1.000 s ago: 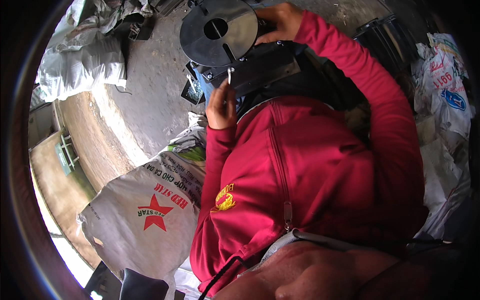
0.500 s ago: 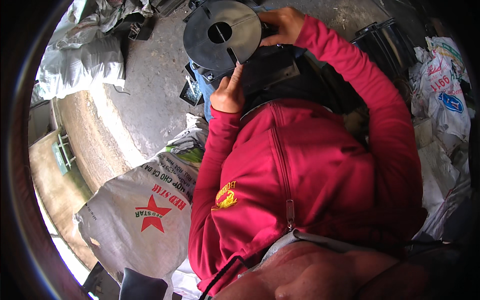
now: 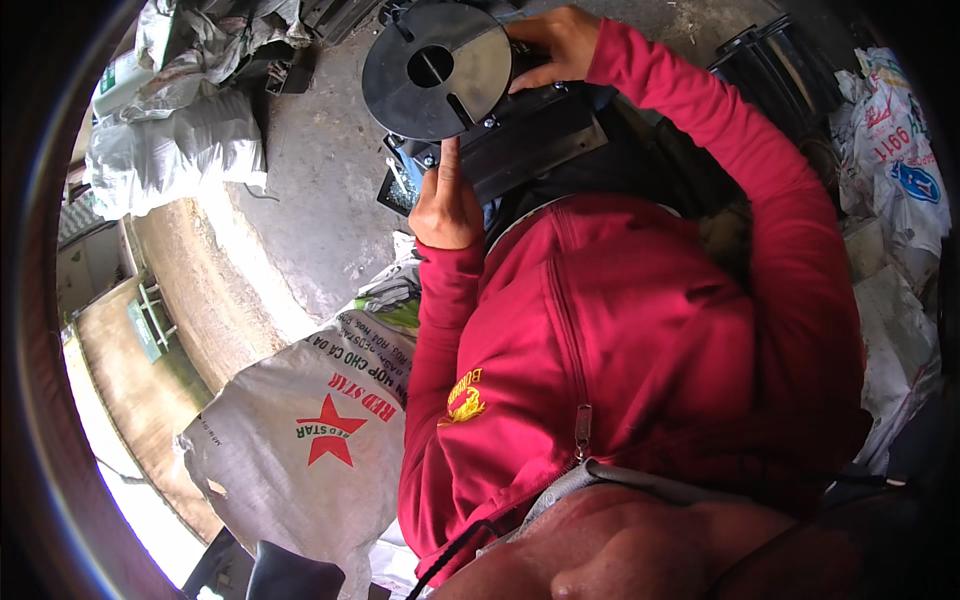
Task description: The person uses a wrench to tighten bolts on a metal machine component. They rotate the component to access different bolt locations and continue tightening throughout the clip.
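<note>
A flat black disc [image 3: 390, 85] with a round centre hole and narrow slots sits on a black bolted assembly [image 3: 545, 140] at the top of the head view, in front of my body. My left hand [image 3: 447, 210] is at the disc's near edge. Its index finger points straight out, the tip at the rim beside a slot; the other fingers are curled and their tips are hidden. My right hand [image 3: 562, 45] grips the right side of the disc part, thumb at the near side, fingers over the far side.
A tray of small metal pieces [image 3: 398, 190] lies left of the assembly. Clear plastic bags [image 3: 180, 150] lie at the far left. A white printed sack [image 3: 270, 440] is beside my left arm. Black containers [image 3: 780, 75] and another white sack [image 3: 895, 150] stand at the right.
My left index fingertip has moved left along the rim, away from its place at the slot's mouth. The disc has shifted slightly left; my right hand keeps its grip. The view has moved a little.
</note>
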`<state>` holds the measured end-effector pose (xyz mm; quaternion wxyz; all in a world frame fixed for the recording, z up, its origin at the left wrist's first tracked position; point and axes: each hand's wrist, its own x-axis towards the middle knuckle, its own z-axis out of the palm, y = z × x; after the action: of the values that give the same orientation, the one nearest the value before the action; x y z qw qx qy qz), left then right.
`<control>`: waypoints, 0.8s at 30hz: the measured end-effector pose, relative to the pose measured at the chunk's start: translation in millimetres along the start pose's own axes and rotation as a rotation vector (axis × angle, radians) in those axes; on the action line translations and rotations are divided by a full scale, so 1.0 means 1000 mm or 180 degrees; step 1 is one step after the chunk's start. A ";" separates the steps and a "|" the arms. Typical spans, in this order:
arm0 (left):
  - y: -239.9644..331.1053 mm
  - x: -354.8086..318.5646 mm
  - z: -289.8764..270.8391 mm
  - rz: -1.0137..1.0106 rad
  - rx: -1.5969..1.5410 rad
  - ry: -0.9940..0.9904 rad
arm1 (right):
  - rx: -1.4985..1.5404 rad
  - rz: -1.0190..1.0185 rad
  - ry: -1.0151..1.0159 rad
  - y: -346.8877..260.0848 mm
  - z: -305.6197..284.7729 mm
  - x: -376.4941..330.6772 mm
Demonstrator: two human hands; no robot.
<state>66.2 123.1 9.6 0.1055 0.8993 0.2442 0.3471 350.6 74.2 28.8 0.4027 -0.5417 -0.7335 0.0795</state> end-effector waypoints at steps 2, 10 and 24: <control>0.009 0.000 -0.007 0.0098 -0.0131 0.0054 | -0.0016 -0.0019 0.0062 0.001 0.001 -0.002; -0.009 -0.004 0.005 -0.0012 0.0299 -0.0161 | -0.0304 0.0315 -0.0211 0.003 0.004 0.002; 0.005 0.002 -0.002 0.0355 -0.0179 0.0202 | -0.0149 0.0385 -0.0122 0.001 0.003 0.000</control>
<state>67.8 120.1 14.5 0.1035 0.8967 0.1871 0.3876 349.0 76.0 26.1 0.3702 -0.5927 -0.7087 0.0969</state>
